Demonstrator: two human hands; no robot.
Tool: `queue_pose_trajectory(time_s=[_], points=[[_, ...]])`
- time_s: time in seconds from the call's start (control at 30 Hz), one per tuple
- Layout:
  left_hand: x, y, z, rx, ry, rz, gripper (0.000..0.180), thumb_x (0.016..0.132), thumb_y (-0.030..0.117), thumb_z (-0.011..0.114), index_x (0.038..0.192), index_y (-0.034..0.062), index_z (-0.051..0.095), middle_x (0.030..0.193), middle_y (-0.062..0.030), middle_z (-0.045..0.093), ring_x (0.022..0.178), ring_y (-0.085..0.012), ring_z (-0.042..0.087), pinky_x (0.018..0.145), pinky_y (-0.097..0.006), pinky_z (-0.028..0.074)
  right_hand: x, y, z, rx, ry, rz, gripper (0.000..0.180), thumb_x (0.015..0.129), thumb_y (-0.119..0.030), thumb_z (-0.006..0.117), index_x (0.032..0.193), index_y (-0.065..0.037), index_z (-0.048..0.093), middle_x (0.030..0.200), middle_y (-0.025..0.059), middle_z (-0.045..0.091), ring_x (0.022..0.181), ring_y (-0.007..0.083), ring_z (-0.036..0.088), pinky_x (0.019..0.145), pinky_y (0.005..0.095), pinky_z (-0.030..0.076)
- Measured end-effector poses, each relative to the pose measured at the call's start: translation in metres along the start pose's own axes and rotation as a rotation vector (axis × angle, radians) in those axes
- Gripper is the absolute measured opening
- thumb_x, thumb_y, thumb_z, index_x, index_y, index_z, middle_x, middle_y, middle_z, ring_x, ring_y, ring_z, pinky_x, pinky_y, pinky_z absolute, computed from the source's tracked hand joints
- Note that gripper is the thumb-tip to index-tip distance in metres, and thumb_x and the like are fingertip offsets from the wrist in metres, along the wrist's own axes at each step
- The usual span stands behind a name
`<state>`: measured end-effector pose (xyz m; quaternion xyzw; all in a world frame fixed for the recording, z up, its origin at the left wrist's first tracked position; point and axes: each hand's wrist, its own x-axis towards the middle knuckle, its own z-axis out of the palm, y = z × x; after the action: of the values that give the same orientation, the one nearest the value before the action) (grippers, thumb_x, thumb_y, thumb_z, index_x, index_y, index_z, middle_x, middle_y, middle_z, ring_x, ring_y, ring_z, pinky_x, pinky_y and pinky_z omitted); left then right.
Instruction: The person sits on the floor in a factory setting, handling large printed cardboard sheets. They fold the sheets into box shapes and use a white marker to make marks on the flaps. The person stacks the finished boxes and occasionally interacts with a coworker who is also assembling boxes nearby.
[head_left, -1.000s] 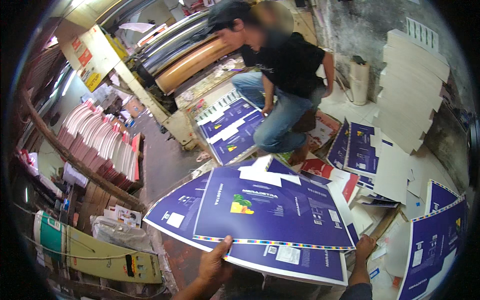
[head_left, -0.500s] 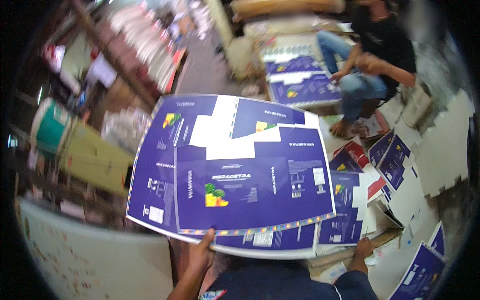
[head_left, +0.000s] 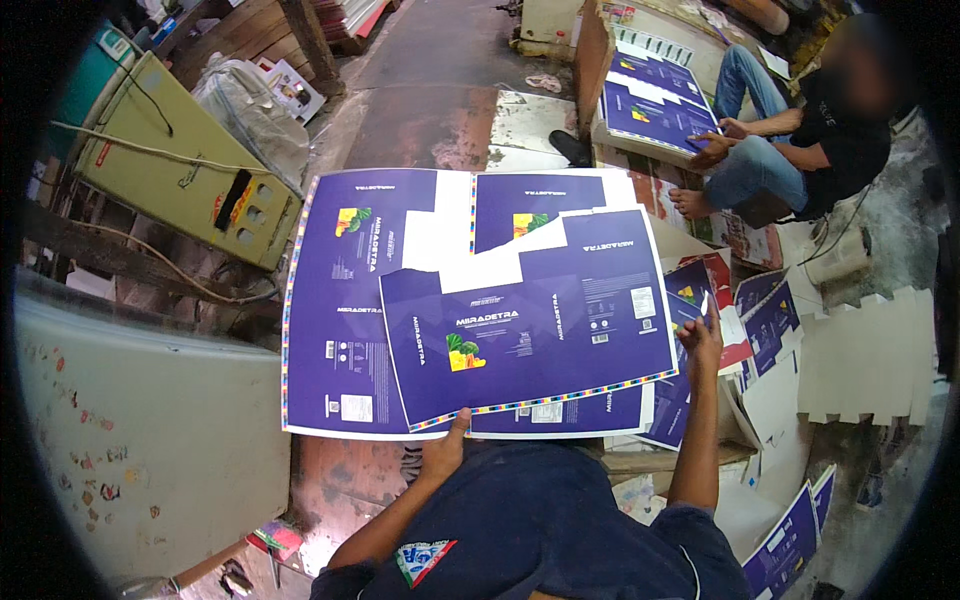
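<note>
A large purple-and-white printed sheet (head_left: 340, 300) with pictures of fruit lies level in front of me. On top of it is a smaller cut piece of the same print (head_left: 530, 330), set slightly askew, with a stepped upper edge. My left hand (head_left: 447, 452) grips both at their near edge, thumb on top and fingers hidden beneath. Raised beside the right edge of the sheets, my right hand (head_left: 703, 340) is closed round a slim, pale, pointed thing (head_left: 706, 303), too small to make out. It seems apart from the sheets.
At the far right a seated person (head_left: 800, 150) handles a stack of similar sheets (head_left: 650, 115). Cut sheets (head_left: 768, 315) and white board offcuts (head_left: 865, 355) lie to my right. A pale cabinet (head_left: 150, 430) and a green-yellow machine box (head_left: 180, 165) stand left.
My right hand has risen from low on the right to beside the sheets' edge. The top piece has shifted right and tilted over the larger sheet. The view has turned.
</note>
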<state>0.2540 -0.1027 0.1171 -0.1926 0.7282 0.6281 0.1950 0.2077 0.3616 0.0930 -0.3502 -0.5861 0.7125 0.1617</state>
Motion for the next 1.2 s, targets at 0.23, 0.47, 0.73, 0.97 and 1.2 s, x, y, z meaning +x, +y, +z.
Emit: queue_pose_trajectory(time_s=[0.23, 0.47, 0.73, 0.97, 1.2], points=[[0.012, 0.005, -0.005, -0.009, -0.04, 0.067, 0.04, 0.093, 0.032, 0.066, 0.113, -0.0029, 0.06, 0.107, -0.0108, 0.064, 0.101, -0.0198, 0.059, 0.09, -0.033, 0.046, -0.009, -0.016, 0.028, 0.051, -0.195, 0.169, 0.036, 0.098, -0.025, 0.049, 0.115, 0.005, 0.061, 0.097, 0.0096, 0.065, 0.083, 0.0186, 0.06, 0.088, 0.0294, 0.045], [0.013, 0.014, -0.011, 0.123, -0.112, 0.052, 0.038, 0.094, 0.032, 0.065, 0.106, -0.0038, 0.063, 0.098, -0.0112, 0.067, 0.09, -0.0196, 0.061, 0.083, -0.033, 0.048, -0.041, -0.045, 0.006, -0.521, -0.029, 0.013, 0.037, 0.086, -0.033, 0.072, 0.098, 0.001, 0.067, 0.079, 0.0009, 0.062, 0.069, 0.0087, 0.054, 0.062, 0.0242, 0.043], [0.024, 0.024, -0.006, 0.116, -0.141, 0.046, 0.039, 0.094, 0.031, 0.064, 0.108, -0.0056, 0.062, 0.096, -0.012, 0.066, 0.091, -0.0216, 0.062, 0.083, -0.034, 0.048, -0.075, 0.032, -0.23, -0.248, 0.417, 0.141, 0.056, 0.082, -0.039, 0.075, 0.109, 0.008, 0.062, 0.101, 0.0103, 0.065, 0.086, 0.0215, 0.061, 0.085, 0.0341, 0.047], [0.034, 0.029, -0.011, 0.121, -0.194, 0.108, 0.04, 0.094, 0.032, 0.064, 0.107, -0.0063, 0.062, 0.096, -0.0125, 0.066, 0.091, -0.0201, 0.061, 0.082, -0.033, 0.048, -0.093, 0.053, -0.278, -1.411, 0.899, 0.108, 0.081, 0.08, -0.058, 0.066, 0.112, 0.015, 0.06, 0.11, 0.031, 0.064, 0.102, 0.042, 0.063, 0.089, 0.0429, 0.048], [0.038, 0.033, -0.011, 0.033, -0.262, -0.072, 0.037, 0.095, 0.03, 0.063, 0.108, -0.0047, 0.063, 0.1, -0.0116, 0.065, 0.093, -0.0197, 0.061, 0.083, -0.032, 0.048, -0.073, -0.053, 0.013, -0.188, -0.21, 0.301, 0.061, 0.092, -0.05, 0.055, 0.133, -0.006, 0.052, 0.122, 0.011, 0.058, 0.11, 0.0264, 0.058, 0.091, 0.0403, 0.049]])
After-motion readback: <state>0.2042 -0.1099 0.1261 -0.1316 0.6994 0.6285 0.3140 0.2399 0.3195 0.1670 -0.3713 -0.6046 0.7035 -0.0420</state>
